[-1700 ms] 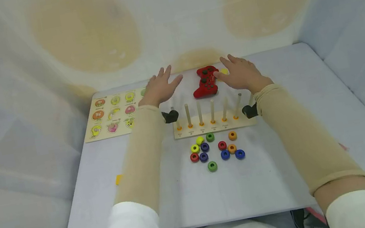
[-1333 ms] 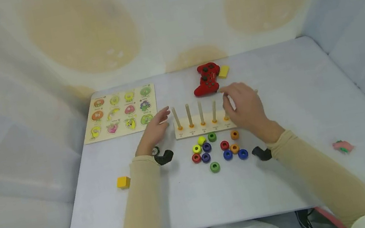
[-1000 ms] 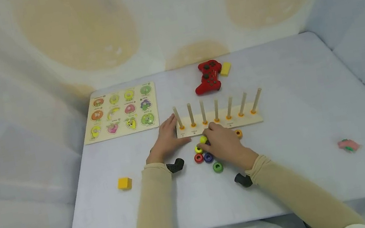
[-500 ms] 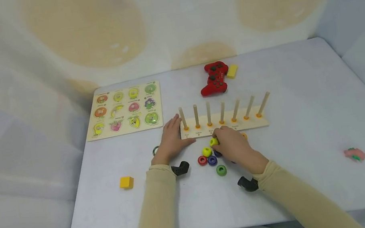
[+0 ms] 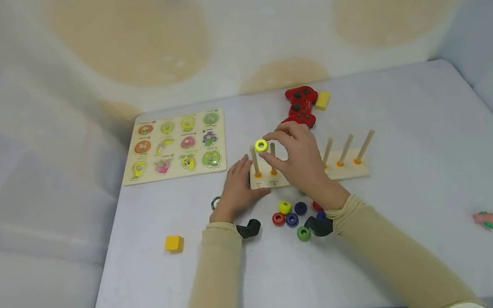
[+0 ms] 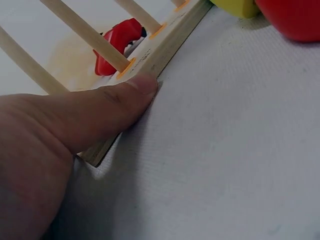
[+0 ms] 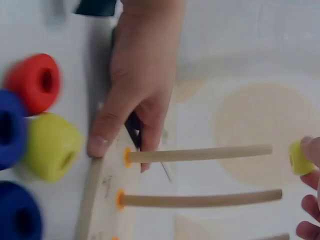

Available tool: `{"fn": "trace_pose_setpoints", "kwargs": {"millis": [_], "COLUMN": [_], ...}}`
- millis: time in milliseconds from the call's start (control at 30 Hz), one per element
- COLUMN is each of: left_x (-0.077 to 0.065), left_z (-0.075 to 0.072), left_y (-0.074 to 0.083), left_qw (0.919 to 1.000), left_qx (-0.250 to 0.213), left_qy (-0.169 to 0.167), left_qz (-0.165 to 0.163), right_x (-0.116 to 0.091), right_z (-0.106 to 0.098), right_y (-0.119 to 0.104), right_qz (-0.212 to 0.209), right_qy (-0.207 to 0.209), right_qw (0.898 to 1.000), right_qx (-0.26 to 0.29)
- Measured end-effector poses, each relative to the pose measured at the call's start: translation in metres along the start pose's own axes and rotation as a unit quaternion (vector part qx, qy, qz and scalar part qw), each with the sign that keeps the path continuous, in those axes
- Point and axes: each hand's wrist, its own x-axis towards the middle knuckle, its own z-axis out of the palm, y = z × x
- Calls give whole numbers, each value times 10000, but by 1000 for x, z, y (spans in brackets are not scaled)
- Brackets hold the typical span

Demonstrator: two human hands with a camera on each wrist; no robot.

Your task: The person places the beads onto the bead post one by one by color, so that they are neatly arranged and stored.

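Note:
A wooden peg board (image 5: 352,171) with a row of upright sticks stands mid-table. My left hand (image 5: 238,191) grips its left end, the thumb along the front edge in the left wrist view and the fingers round the back. Between thumb and index finger, my right hand (image 5: 302,160) pinches a yellow bead (image 7: 298,159). It is held up near the tops of the two leftmost sticks, apart from them in the right wrist view. In front of the board lie loose beads: yellow (image 5: 284,204), red (image 5: 276,223), green (image 5: 301,238) and several purple or blue ones, some hidden by my right wrist.
A fruit picture board (image 5: 175,158) lies at the back left. Behind the pegs are a red game controller (image 5: 301,106) and a yellow block (image 5: 323,100). An orange-yellow cube (image 5: 174,244) sits on the left, a pink and green item (image 5: 488,221) far right.
Both hands came down from above the table; the left took hold of the board's end. The right reached into the beads, picked up a yellow one and raised it to the left-hand sticks.

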Motion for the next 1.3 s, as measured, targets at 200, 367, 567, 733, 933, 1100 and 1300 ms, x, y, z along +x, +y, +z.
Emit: {"fn": "trace_pose_setpoints", "kwargs": {"millis": [200,367,567,733,933,1100,1300], "left_x": [-2,0,3,3,2,2,2], "left_z": [9,9,5,0,-3,-1,1], "left_y": [4,5,5,4,2,-1,-1], "left_qw": [9999,9998,9998,9998,9999,9997,9997], "left_qx": [-21,183,184,204,118,234,222], "left_qy": [-101,-72,-17,-66,-109,-42,-34], "left_qz": [101,83,123,-3,-28,3,9], "right_x": [6,8,8,-2,-29,-65,-97], "right_z": [11,11,2,-12,-22,-15,-4], "right_y": [3,5,4,3,10,25,31], "right_qz": [250,348,379,425,1358,1634,1636], "right_qy": [-201,-327,69,218,-1745,-2679,-2553], "right_qw": [9995,9988,9987,9956,9722,9493,9523], "right_qx": [6,-104,347,807,774,195,-351]}}
